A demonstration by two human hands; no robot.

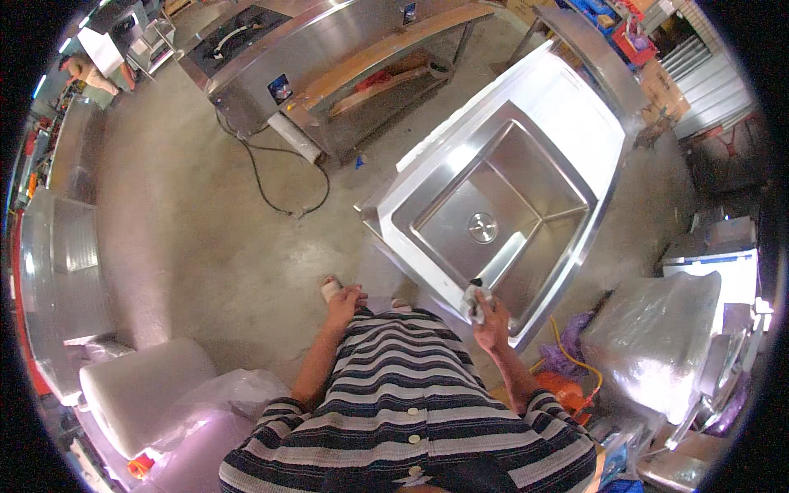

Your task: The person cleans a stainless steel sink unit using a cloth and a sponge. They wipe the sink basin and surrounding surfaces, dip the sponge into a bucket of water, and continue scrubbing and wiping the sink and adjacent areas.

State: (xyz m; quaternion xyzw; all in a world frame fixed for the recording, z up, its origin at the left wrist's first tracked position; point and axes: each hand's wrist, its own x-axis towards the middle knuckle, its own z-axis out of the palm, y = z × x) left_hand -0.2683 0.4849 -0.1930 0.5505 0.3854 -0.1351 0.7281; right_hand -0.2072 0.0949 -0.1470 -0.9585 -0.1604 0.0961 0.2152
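The boxy sink gleams silver; right hand grips a greyish rag, grip of left hand unclear.

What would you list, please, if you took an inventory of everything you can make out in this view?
sink basin: one, silver, right of centre
drain: one, silver, in the basin floor
sink surround: one, white and silver, around the basin
crumpled cloth: one, greyish white, at the sink's near edge
steel bench: one, silver, top centre
cable: one, dark, on the floor
plastic roll: one, whitish, lower left
hose: one, yellow, lower right
wrapped bundle: one, silvery, right
crate: one, red, upper right
another person: one, light clothing, far upper left
edge clutter: too blurred to count
striped shirt: one, black and white, bottom centre
left hand: one, bare, left of the sink
right hand: one, bare, gripping the cloth
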